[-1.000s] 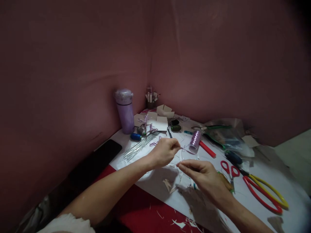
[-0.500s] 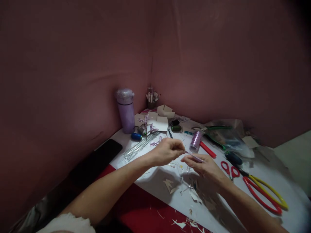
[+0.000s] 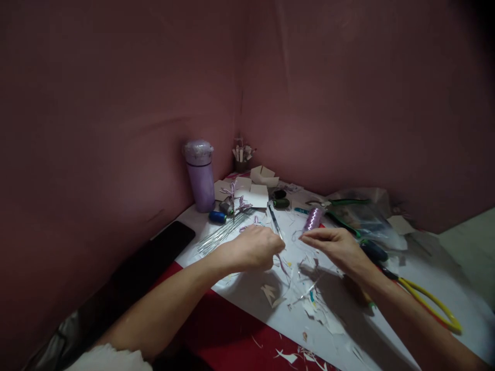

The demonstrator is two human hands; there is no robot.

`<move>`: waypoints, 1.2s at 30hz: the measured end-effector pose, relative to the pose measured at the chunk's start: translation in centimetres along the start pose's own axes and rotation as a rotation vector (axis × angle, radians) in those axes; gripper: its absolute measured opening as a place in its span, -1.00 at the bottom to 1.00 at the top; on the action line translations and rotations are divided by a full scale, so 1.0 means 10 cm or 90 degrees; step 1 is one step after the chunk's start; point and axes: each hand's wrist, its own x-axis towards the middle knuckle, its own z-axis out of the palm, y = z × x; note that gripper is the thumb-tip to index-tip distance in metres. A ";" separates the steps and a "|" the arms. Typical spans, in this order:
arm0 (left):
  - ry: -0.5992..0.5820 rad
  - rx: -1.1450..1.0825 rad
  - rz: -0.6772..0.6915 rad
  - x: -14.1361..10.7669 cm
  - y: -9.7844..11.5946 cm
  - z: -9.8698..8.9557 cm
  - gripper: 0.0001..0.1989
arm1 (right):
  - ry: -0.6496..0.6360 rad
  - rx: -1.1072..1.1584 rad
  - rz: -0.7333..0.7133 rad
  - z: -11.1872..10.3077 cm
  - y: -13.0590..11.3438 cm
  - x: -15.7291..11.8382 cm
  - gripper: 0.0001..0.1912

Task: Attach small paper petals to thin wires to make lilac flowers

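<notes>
My left hand point(image 3: 260, 248) is closed, knuckles up, over the white paper. A narrow purple strip point(image 3: 283, 265) hangs below its fingertips. My right hand point(image 3: 335, 244) is to the right, thumb and fingertips pinched together beside the spool of purple thread point(image 3: 312, 220). A fine thread point(image 3: 295, 235) loops at those fingertips. Behind my left hand lie purple loop-shaped pieces point(image 3: 255, 220), partly covered by it, and a pen point(image 3: 275, 222). A bundle of thin wires point(image 3: 221, 236) is on the left.
A purple tumbler point(image 3: 201, 180) stands at the back, near blue point(image 3: 217, 217) and dark green spools point(image 3: 281, 204). A black phone point(image 3: 172, 239) lies left. Pliers with yellow handles point(image 3: 429, 301) and a plastic bag point(image 3: 371, 221) are at right. Paper scraps point(image 3: 268, 294) litter the front.
My hands have moved apart. The purple strip that spanned both hands now hangs from my left hand, which turned down and leftward. My right hand rose toward the purple spool.
</notes>
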 end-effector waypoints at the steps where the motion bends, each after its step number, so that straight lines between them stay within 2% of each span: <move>1: 0.006 0.047 -0.026 -0.01 0.01 -0.01 -0.82 | 0.012 -0.023 -0.009 -0.02 0.00 0.01 -0.76; 6: -0.008 0.074 -0.025 -0.03 0.04 -0.03 -0.81 | 0.086 -0.180 -0.113 -0.05 -0.10 -0.02 -0.80; 9: 0.092 0.090 -0.079 -0.03 0.02 -0.01 -0.77 | 0.179 -0.255 -0.152 -0.05 -0.21 -0.07 -0.80; 12: 0.163 0.100 -0.128 -0.03 -0.01 0.01 -0.75 | 0.215 -0.282 -0.149 -0.08 -0.29 -0.10 -0.79; 16: 0.138 0.015 -0.090 -0.04 0.01 -0.01 -0.78 | 0.218 -0.235 -0.154 -0.13 -0.32 -0.07 -0.79; 18: 0.120 -0.124 -0.036 -0.04 0.02 -0.04 -0.81 | 0.208 -0.167 -0.151 -0.13 -0.32 -0.04 -0.80; 21: 0.047 -0.503 0.044 -0.03 0.03 -0.08 -0.88 | 0.172 -0.025 -0.113 -0.05 -0.32 -0.01 -0.83; 24: 0.009 -0.823 0.010 0.01 0.02 -0.08 -0.86 | 0.112 0.093 -0.062 0.11 -0.25 -0.02 -0.78; 26: 0.053 -0.882 -0.024 0.02 0.01 -0.07 -0.82 | 0.091 0.114 -0.043 0.23 -0.16 -0.06 -0.72; 28: 0.131 -0.785 -0.035 0.02 0.00 -0.06 -0.84 | 0.097 0.117 -0.029 0.30 -0.05 -0.09 -0.65; 31: 0.212 -0.407 -0.043 -0.04 0.00 -0.08 -0.87 | 0.125 0.116 -0.011 0.25 0.09 -0.10 -0.63; 33: 0.180 -0.198 -0.027 -0.08 0.01 -0.09 -0.80 | 0.143 0.110 -0.008 0.15 0.12 -0.06 -0.66; 34: 0.139 -0.157 -0.011 -0.10 0.02 -0.10 -0.79 | 0.148 0.106 -0.008 0.10 0.12 -0.03 -0.67; 36: 0.042 -0.191 0.050 -0.11 0.02 -0.10 -0.80 | 0.149 0.101 -0.011 0.02 0.07 0.04 -0.68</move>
